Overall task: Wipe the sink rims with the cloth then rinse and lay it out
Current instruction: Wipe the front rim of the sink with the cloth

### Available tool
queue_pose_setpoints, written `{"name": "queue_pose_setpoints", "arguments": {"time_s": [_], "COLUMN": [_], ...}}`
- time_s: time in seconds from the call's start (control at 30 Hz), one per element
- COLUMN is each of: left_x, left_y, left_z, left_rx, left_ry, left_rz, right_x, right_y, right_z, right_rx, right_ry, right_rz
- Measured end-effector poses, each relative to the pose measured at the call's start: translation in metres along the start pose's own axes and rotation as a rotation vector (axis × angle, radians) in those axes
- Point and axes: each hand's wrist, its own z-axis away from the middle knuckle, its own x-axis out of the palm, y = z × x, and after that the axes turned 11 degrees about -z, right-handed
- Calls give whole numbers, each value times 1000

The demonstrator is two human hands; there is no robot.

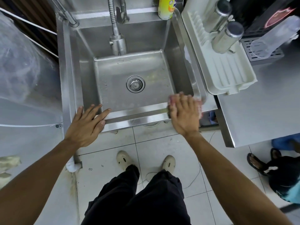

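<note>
I'm mid-wipe: my right hand (184, 113) presses the cloth (200, 104) flat, fingers straight, on the sink (136, 116) rim's lower-right corner. My left hand (86, 123) rests open-fingered at lower left. Next I judge a firm sweep along the rim.

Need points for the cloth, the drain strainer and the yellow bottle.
cloth (201, 103), head view, pink edge showing beside the right hand.
drain strainer (135, 84), head view, centre of the strainer.
yellow bottle (165, 8), head view, middle of its body.

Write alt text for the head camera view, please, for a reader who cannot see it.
Seen from above, a person's right hand presses a pink cloth flat on the near right corner of a steel sink, while the left hand rests open on the near left rim. A white dish rack holding two steel bottles stands to the right.
</note>
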Motion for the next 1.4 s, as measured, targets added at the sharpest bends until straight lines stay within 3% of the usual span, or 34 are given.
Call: {"name": "queue_pose_setpoints", "arguments": {"time_s": [0.07,0.1,0.2,0.33,0.4,0.5,0.6,0.67,0.73,0.9,1.0,1.03,1.17,1.23,1.33,1.4], "left_x": [0,0,-3,-9,-10,-6,-7,-9,-9,-8,-8,-9,-4,-3,-5,-5], "left_y": [-1,-2,-1,-15,-33,-60,-77,-89,-101,-103,-99,-99,-104,-110,-115,-113], "left_z": [0,0,1,0,-3,-5,-14,-19,-22,-22,-20,-20,-21,-21,-20,-19], "left_rx": [14,15,-3,-100,-161,-116,-24,32,48,33,-22,-36,-19,-4,11,10], "left_ry": [5,3,-5,78,74,-13,-2,7,-7,11,16,14,44,54,56,63], "left_rz": [-7,-6,32,190,150,37,-24,-35,-37,23,69,87,105,119,131,147], "right_x": [-6,-13,-27,9,28,59,75,81,78,41,51,60,98,104,99,83], "right_y": [6,23,60,-18,-78,-177,-250,-244,-202,-81,-125,-155,-280,-302,-251,-194], "right_z": [-1,-6,-15,5,23,44,54,51,47,26,26,31,58,58,52,42], "right_rx": [-216,-228,-11,209,101,-110,-346,-509,-570,-228,46,52,-293,-364,-611,-668], "right_ry": [-108,-95,16,103,76,39,-191,-248,-178,-59,58,78,-101,-200,-248,-214], "right_rz": [11,18,15,-100,-106,-102,-134,-124,-121,-14,-49,-58,-143,-146,-42,11]}}
